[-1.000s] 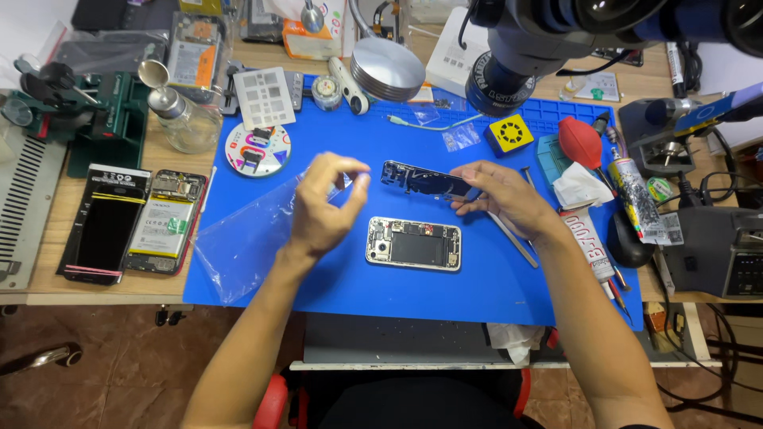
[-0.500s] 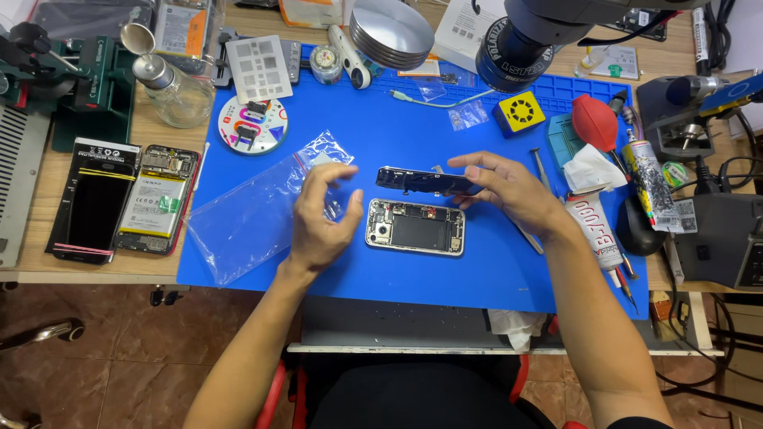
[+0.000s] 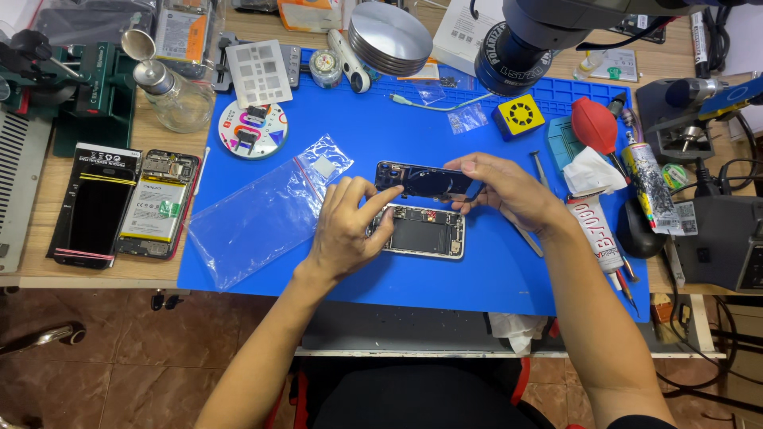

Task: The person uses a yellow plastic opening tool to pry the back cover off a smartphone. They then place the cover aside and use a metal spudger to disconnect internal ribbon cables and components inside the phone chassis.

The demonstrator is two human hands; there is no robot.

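Note:
An opened phone body point(image 3: 421, 232) with its insides showing lies flat on the blue work mat point(image 3: 493, 274). Just above it, a dark glossy back cover point(image 3: 425, 182) is held tilted over the phone. My right hand point(image 3: 509, 191) grips the cover's right end. My left hand point(image 3: 346, 226) pinches the cover's left end with its fingertips, its palm resting beside the phone's left edge.
A clear zip bag point(image 3: 266, 208) lies on the mat's left. Two more phones point(image 3: 127, 205) lie off the mat at left. A microscope head point(image 3: 528, 36) hangs above. A glue tube point(image 3: 596, 230), tweezers point(image 3: 540, 167), red blower point(image 3: 594, 125) and yellow block point(image 3: 518, 116) crowd the right.
My left hand has moved right from above the zip bag onto the cover's left end. The cover now sits closer over the open phone. The camera view shifted slightly.

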